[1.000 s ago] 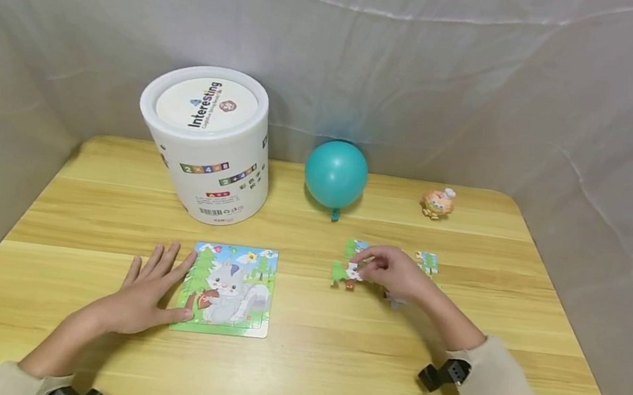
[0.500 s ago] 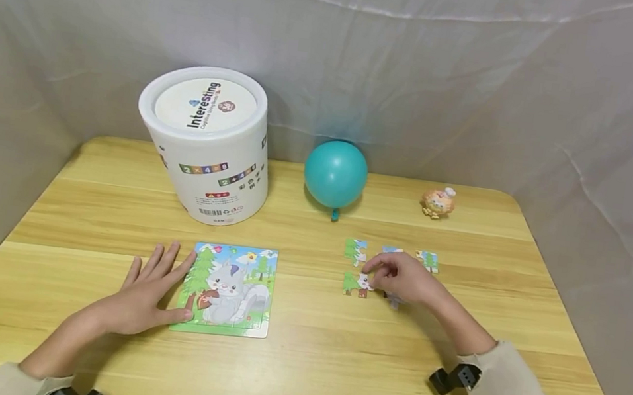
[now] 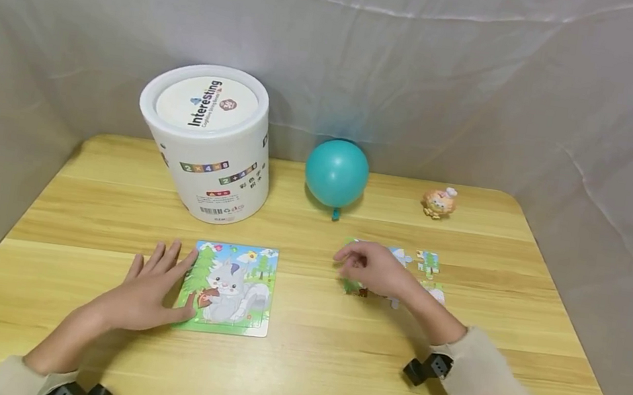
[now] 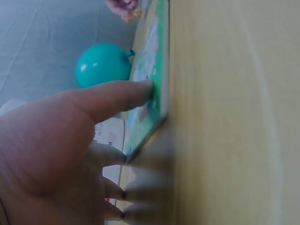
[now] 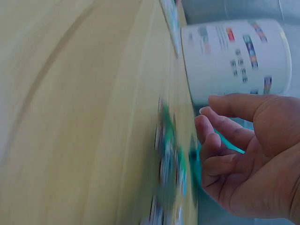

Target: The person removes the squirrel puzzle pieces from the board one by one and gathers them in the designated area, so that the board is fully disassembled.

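A squirrel jigsaw puzzle [image 3: 245,301] lies assembled on the table at the left. My left hand [image 3: 137,301] is spread at its left side, the thumb resting on the puzzle's border; in the left wrist view the thumb [image 4: 117,98] touches the green edge. Over a group of loose jigsaw pieces at the right hovers my right hand [image 3: 378,272], covering some of them. Its fingers are loosely bent, with nothing between thumb and index in the right wrist view. A tree piece [image 3: 429,262] shows behind the hand, and the pieces [image 5: 168,150] look blurred from the right wrist.
A large white tub [image 3: 209,163] stands at the back left. Beside it sits a teal balloon [image 3: 336,173], and a small orange figurine [image 3: 438,202] is at the back right. A grey cloth [image 3: 417,70] hangs behind the wooden table [image 3: 298,382].
My right hand pinched a tree-and-face piece, shifted it right among the loose pieces, then let go and lifted off to the left. My left hand has stayed put.
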{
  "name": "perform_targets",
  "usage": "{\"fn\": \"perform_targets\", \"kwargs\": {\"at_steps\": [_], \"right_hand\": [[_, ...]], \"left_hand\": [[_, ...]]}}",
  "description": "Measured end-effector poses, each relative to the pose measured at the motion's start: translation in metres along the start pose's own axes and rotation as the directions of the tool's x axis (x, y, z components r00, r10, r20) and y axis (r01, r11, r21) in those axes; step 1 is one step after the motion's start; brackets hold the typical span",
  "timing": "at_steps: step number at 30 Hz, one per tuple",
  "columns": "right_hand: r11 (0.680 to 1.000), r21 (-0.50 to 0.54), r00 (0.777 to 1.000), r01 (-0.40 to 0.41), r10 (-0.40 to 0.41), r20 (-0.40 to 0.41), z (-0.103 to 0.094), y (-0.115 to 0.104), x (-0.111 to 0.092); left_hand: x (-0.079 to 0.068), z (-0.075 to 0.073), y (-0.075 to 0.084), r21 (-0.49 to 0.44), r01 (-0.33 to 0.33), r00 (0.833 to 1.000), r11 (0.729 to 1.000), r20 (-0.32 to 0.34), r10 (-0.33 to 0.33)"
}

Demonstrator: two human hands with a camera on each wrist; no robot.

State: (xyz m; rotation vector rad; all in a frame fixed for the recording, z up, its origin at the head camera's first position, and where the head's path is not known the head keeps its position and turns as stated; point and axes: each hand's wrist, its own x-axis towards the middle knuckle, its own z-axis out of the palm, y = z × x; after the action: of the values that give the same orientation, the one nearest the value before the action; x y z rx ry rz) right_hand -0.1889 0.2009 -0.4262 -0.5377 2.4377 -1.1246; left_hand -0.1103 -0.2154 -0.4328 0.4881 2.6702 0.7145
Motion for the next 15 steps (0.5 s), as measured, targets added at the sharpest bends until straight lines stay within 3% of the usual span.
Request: {"fn": "perform_targets", "kwargs": {"at_steps": [7, 15], "right_hand": [[0.995, -0.037, 0.994, 0.089, -0.087, 0.061, 0.038, -0.038, 0.024], [0.986, -0.104, 0.985, 0.131, -0.118, 0.122, 0.08, -0.062, 0.036]], "left_hand": [[0.007, -0.001, 0.012, 0.018, -0.009, 0.999, 1.0, -0.054, 0.01], [0.026, 0.009, 0.016, 0.039, -0.183, 0.983, 0.982, -0.03, 0.184]]}}
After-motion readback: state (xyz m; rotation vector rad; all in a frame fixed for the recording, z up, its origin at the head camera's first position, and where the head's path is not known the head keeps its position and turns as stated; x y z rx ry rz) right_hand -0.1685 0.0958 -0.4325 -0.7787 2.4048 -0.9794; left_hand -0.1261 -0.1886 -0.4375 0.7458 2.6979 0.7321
